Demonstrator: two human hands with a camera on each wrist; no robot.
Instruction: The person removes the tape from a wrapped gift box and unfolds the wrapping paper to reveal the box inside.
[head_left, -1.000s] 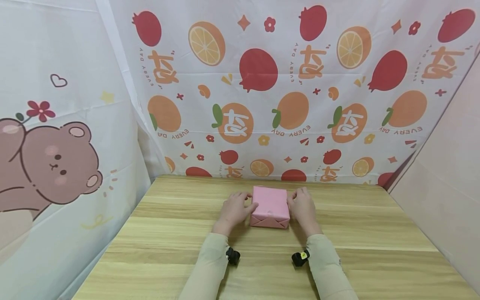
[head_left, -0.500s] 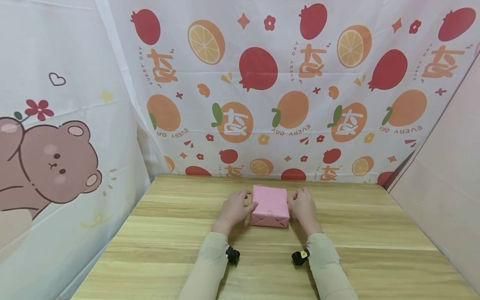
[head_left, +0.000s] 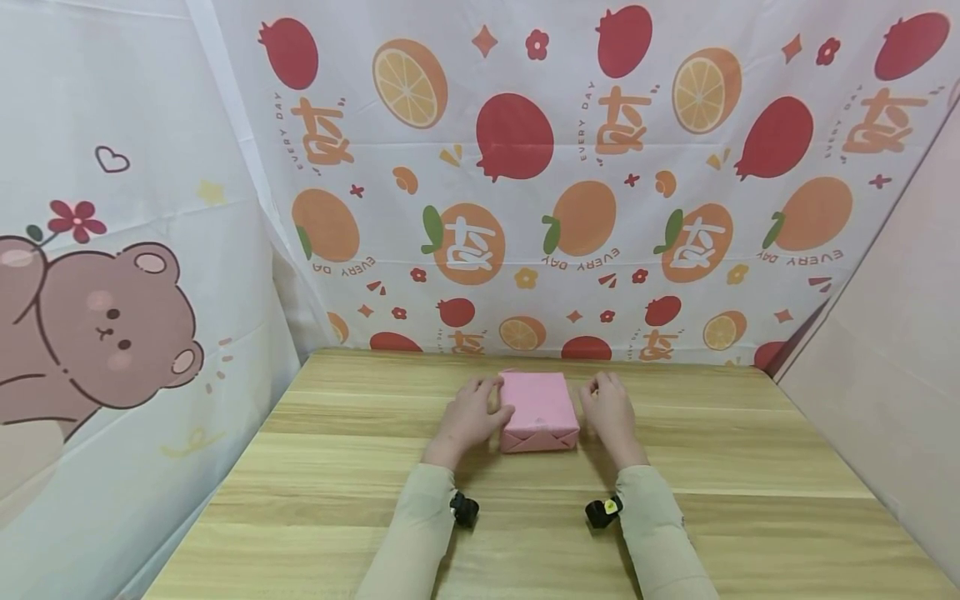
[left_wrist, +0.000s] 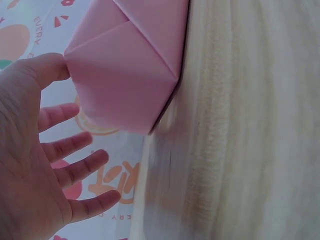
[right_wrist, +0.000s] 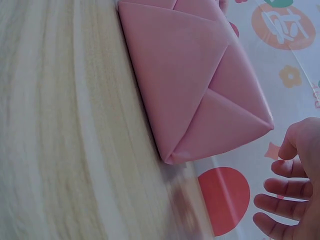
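"What is farthest left?"

"A white curtain [head_left: 97,333] printed with a brown bear, and next to it the wood-grained worktop [head_left: 322,492]."

"Then the left hand [head_left: 467,421]?"

"It lies along the box's left side. The left wrist view shows the thumb [left_wrist: 50,69] at an edge of the box, touching it, while the other fingers [left_wrist: 82,167] are spread and fairly straight. That grip is wide, not wrapped round anything. A small black device [head_left: 465,510] sits at the left sleeve [head_left: 411,533]."

"And in the middle?"

"The pink box [head_left: 537,402], flat on the worktop between the two hands, its near side showing folded triangular flaps. Behind it hangs a fruit-printed cloth [head_left: 525,229]."

"What about the right hand [head_left: 609,417]?"

"Just beside the box, with a gap between them. Its fingers bend loosely and hold nothing, so that grip is relaxed. Another black device [head_left: 602,512] sits at the right sleeve [head_left: 662,529]."

"Farthest right?"

"A pale, plain panel [head_left: 885,400] slanting past the worktop's edge."
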